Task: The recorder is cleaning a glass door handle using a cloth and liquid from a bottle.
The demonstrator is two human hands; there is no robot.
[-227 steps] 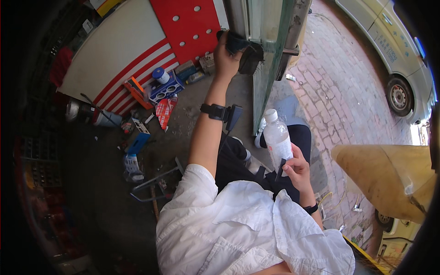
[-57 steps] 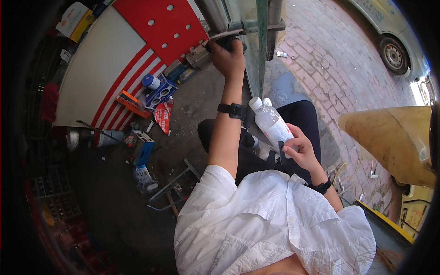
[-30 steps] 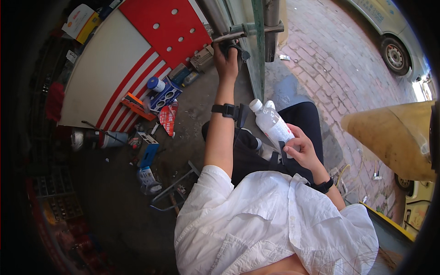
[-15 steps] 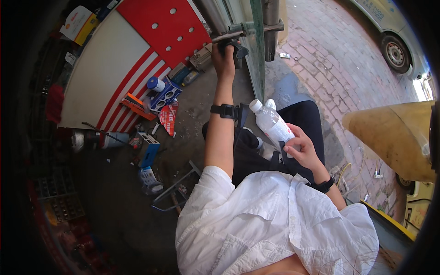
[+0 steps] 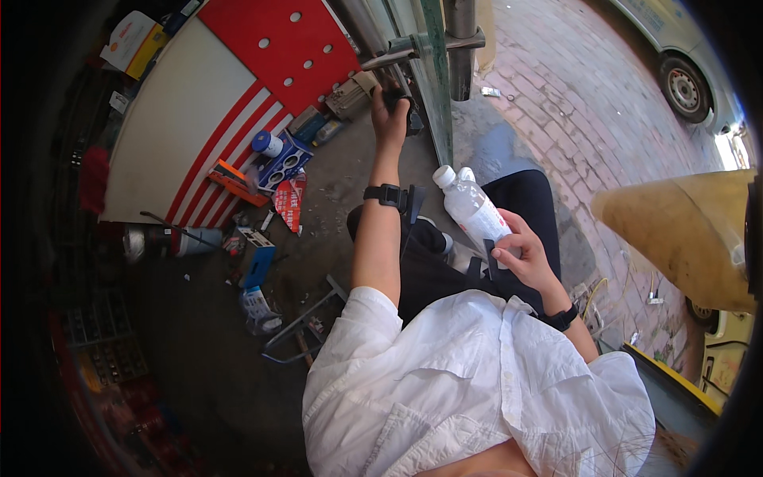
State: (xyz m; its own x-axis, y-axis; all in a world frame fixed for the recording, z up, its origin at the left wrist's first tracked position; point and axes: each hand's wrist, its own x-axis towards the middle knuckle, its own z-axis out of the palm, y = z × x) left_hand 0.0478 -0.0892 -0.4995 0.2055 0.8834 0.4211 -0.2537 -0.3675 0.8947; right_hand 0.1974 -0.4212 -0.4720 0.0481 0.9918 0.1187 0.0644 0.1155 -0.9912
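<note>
My left hand (image 5: 389,114) reaches forward, its fingers closed round a dark cloth (image 5: 413,121) at the lower end of a steel tube door handle (image 5: 362,30). The handle is fixed to a glass door (image 5: 435,75). Over my lap, my right hand (image 5: 520,248) grips a clear plastic bottle (image 5: 470,208) with a white cap, tilted up and to the left. A small dark flat piece (image 5: 489,253) shows by the right fingers. Behind the cap is another white rounded thing (image 5: 466,173); I cannot tell what it is.
A red and white panel (image 5: 278,48) leans at the left. Before it lie a blue-lidded tub (image 5: 266,144), an orange box (image 5: 236,183) and a blue box (image 5: 257,264). A metal frame (image 5: 298,322) lies near my left side. Outside, brick paving (image 5: 556,119) leads to a parked vehicle (image 5: 685,89).
My left hand has slid down with the cloth, from the handle's crossbar to the tube end below it. My right hand keeps the bottle almost in place.
</note>
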